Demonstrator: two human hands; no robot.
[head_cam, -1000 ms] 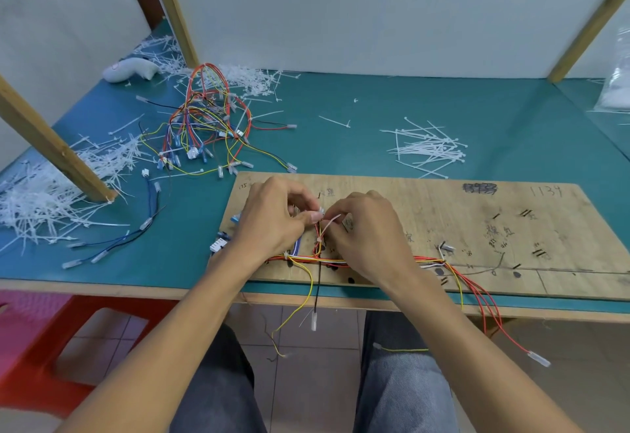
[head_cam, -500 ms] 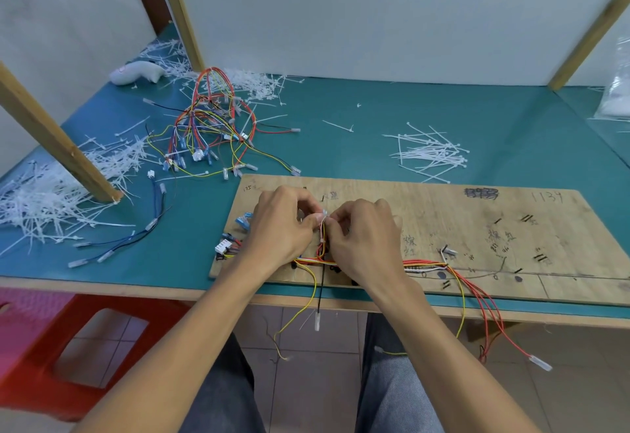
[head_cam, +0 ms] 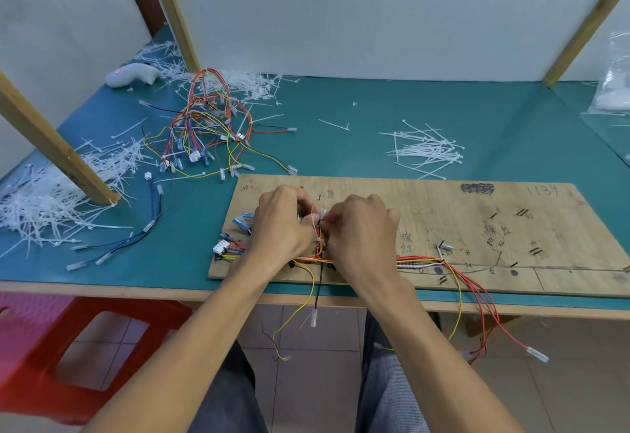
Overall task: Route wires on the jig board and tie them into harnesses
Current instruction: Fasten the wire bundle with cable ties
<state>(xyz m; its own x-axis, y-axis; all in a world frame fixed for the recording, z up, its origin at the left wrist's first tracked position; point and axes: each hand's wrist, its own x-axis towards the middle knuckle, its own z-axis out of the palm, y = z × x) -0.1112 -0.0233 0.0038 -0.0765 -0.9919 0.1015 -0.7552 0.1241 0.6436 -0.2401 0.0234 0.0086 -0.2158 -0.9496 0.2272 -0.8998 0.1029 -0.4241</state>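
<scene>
— Head view: where are the wires (head_cam: 419,258) lying?
— On the board's (head_cam: 443,207) left half; the left hand (head_cam: 283,228) and right hand (head_cam: 361,235) are both pinching a white tie (head_cam: 316,219) around them.

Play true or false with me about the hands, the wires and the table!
1. The left hand and right hand both pinch the wires on the wooden board. True.
2. The table is red. False: its top is blue-green.
3. White zip ties lie in a loose pile beyond the board. True.
4. Every wire lies wholly on the board. False: several hang over the table's front edge.
5. The red stool stands on the table. False: it stands on the floor, lower left.
</scene>
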